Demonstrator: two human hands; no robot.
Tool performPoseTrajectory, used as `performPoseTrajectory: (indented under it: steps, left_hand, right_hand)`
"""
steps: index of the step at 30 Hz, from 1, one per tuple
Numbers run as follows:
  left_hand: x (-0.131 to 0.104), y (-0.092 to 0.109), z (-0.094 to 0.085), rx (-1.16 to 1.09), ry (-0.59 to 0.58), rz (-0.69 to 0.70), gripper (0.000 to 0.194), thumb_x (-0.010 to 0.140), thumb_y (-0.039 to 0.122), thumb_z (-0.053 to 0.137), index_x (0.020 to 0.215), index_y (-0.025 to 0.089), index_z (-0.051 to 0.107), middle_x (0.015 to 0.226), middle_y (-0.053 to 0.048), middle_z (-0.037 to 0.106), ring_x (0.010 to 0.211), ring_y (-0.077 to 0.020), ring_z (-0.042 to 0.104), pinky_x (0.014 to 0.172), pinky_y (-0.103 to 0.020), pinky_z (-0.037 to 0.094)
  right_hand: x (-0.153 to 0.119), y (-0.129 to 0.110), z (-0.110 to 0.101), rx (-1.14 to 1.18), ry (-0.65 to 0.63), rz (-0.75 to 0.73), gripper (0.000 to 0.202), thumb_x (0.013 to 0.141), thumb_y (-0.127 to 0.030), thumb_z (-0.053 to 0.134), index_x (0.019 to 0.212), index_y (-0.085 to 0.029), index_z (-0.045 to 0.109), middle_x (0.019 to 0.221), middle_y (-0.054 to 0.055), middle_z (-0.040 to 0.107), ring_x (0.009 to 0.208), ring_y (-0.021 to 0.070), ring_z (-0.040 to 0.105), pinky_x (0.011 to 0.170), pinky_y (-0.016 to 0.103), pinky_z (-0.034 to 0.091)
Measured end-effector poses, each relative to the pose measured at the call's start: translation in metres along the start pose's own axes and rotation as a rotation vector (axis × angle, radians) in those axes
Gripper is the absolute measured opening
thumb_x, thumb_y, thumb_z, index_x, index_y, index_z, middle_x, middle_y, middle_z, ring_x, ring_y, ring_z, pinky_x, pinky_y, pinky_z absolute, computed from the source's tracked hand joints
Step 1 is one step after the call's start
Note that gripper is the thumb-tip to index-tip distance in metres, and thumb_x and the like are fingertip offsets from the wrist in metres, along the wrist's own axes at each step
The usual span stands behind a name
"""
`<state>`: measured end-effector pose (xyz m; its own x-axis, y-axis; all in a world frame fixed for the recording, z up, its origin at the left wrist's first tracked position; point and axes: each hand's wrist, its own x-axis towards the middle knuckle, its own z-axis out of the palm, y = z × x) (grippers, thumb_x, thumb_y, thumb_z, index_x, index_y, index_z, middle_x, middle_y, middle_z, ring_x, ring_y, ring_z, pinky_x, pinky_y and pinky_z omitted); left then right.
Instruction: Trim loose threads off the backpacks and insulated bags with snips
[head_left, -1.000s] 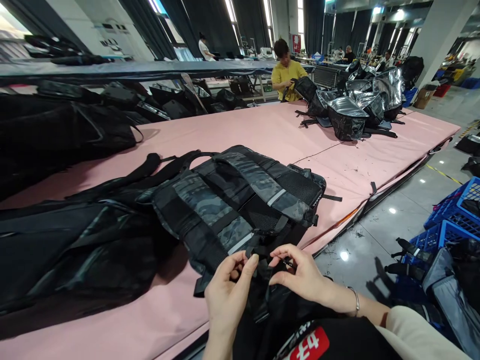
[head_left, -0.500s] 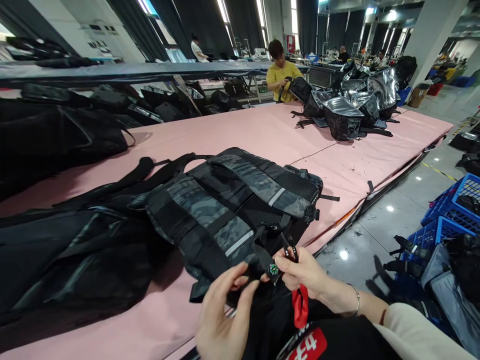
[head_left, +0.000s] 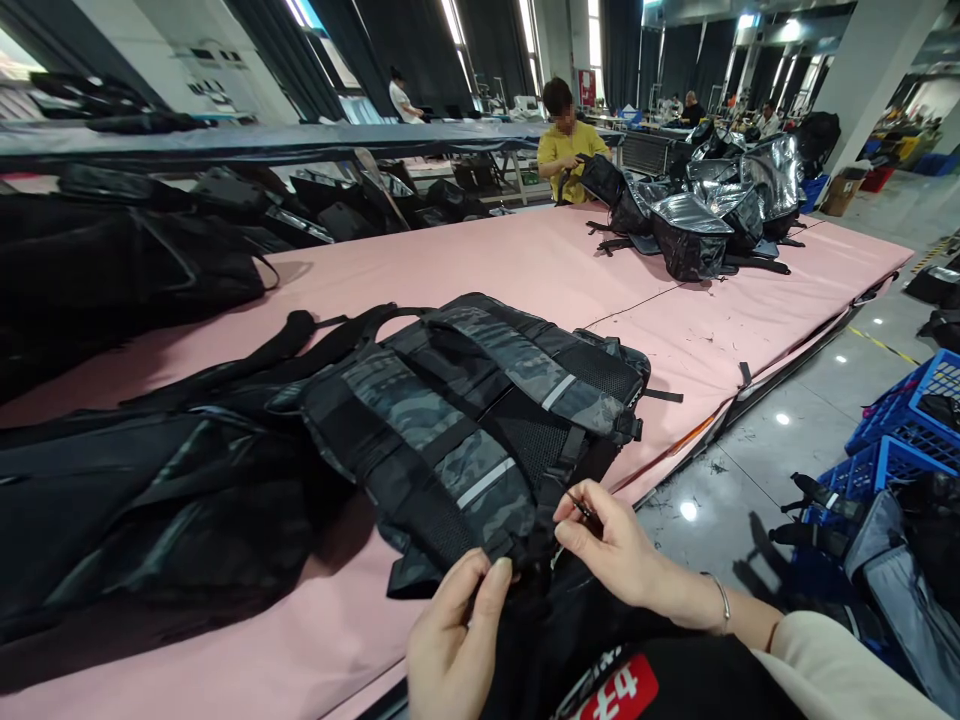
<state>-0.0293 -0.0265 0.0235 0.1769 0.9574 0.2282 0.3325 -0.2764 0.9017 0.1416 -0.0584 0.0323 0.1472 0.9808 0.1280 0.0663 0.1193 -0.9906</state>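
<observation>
A black and dark-camouflage backpack point(head_left: 442, 420) lies back panel up on the pink-covered table, its padded shoulder straps with pale reflective bars facing me. At its near lower edge my left hand point(head_left: 461, 625) is closed, thumb and forefinger pinching what looks like a black webbing strap. My right hand point(head_left: 619, 545) is just to the right, its fingers closed on a small, thin dark item whose kind I cannot make out. Black strap material point(head_left: 544, 510) runs between the hands, and its lower part merges with my dark clothing.
More black bags point(head_left: 150, 510) lie to the left on the pink table cover point(head_left: 330, 640). Silver-lined bags point(head_left: 694, 225) are heaped at the far end, beside a co-worker in yellow point(head_left: 574, 145). Blue crates point(head_left: 889, 450) with bags stand on the floor at right.
My left fingers have closed into a pinch at the backpack's lower edge. My right hand has turned; the red ribbon and the round compass-like piece near it are out of sight.
</observation>
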Motion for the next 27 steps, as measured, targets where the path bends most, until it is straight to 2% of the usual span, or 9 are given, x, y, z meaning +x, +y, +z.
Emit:
performPoseTrajectory:
  steps: [3,5,8,11,16,20,24,25,27]
  left_hand:
    - [0.002,0.001,-0.001,-0.009,-0.103,-0.043,0.035,0.080,0.051,0.055,0.068,0.018,0.055,0.061,0.001,0.049,0.055,-0.0118,0.048,0.051,-0.022,0.042]
    - [0.004,0.006,-0.002,0.024,-0.137,-0.013,0.036,0.080,0.051,0.054,0.063,0.019,0.050,0.060,0.002,0.046,0.055,-0.0117,0.047,0.051,-0.021,0.042]
    - [0.006,0.014,-0.003,0.116,-0.154,0.070,0.035,0.082,0.047,0.052,0.061,0.019,0.049,0.060,0.002,0.047,0.055,-0.0119,0.047,0.050,-0.021,0.042]
    - [0.007,0.018,-0.005,0.190,-0.162,0.217,0.026,0.083,0.040,0.052,0.068,0.019,0.055,0.064,0.000,0.053,0.057,-0.0119,0.051,0.051,-0.020,0.044]
    - [0.008,0.015,-0.007,0.228,-0.212,0.400,0.013,0.083,0.031,0.055,0.079,0.020,0.061,0.075,-0.002,0.061,0.068,-0.0130,0.059,0.060,-0.019,0.048]
    - [0.008,0.014,-0.004,0.228,-0.233,0.400,0.015,0.083,0.032,0.055,0.077,0.020,0.060,0.074,-0.003,0.062,0.067,-0.0140,0.060,0.059,-0.021,0.048]
    - [0.007,0.017,-0.003,0.205,-0.198,0.353,0.018,0.084,0.032,0.054,0.074,0.019,0.060,0.072,-0.004,0.063,0.066,-0.0145,0.061,0.057,-0.021,0.049]
    - [0.006,0.019,-0.004,0.192,-0.234,0.354,0.015,0.084,0.031,0.054,0.079,0.020,0.063,0.075,-0.004,0.064,0.069,-0.0151,0.062,0.060,-0.021,0.050]
    - [0.004,0.023,-0.007,0.158,-0.389,0.382,0.019,0.083,0.029,0.056,0.098,0.022,0.066,0.092,-0.007,0.068,0.085,-0.0182,0.065,0.073,-0.024,0.053]
  right_hand:
    - [-0.005,-0.007,-0.008,-0.218,0.036,-0.146,0.019,0.091,-0.030,0.047,0.106,-0.019,0.051,0.092,0.004,0.059,0.082,0.0146,0.056,0.072,0.027,0.044]
    - [-0.005,-0.010,-0.012,-0.279,0.021,-0.256,0.018,0.092,-0.027,0.045,0.105,-0.019,0.053,0.091,0.004,0.060,0.080,0.0146,0.057,0.072,0.027,0.046]
    - [-0.004,-0.013,-0.017,-0.336,-0.010,-0.415,0.016,0.090,-0.029,0.052,0.100,-0.018,0.058,0.084,0.004,0.062,0.076,0.0150,0.058,0.068,0.027,0.048]
    - [-0.002,-0.014,-0.022,-0.440,-0.045,-0.499,0.017,0.091,-0.030,0.052,0.099,-0.017,0.060,0.083,0.006,0.063,0.079,0.0166,0.059,0.070,0.028,0.048]
    - [0.000,-0.015,-0.030,-0.604,-0.119,-0.527,0.016,0.092,-0.027,0.049,0.094,-0.017,0.061,0.085,0.007,0.065,0.078,0.0172,0.059,0.069,0.029,0.045]
    - [0.000,-0.014,-0.031,-0.589,-0.095,-0.531,0.016,0.092,-0.024,0.048,0.086,-0.017,0.062,0.079,0.005,0.066,0.071,0.0164,0.058,0.066,0.029,0.043]
    - [-0.002,-0.010,-0.032,-0.390,-0.018,-0.454,0.013,0.090,-0.026,0.052,0.088,-0.018,0.062,0.079,0.005,0.066,0.072,0.0155,0.059,0.066,0.027,0.046]
    - [-0.003,-0.009,-0.032,-0.331,0.018,-0.423,0.012,0.089,-0.026,0.054,0.091,-0.019,0.062,0.080,0.004,0.065,0.072,0.0152,0.059,0.066,0.027,0.046]
    - [-0.005,-0.006,-0.035,-0.233,0.088,-0.355,0.014,0.087,-0.027,0.056,0.097,-0.019,0.062,0.082,0.004,0.063,0.073,0.0149,0.059,0.065,0.026,0.047]
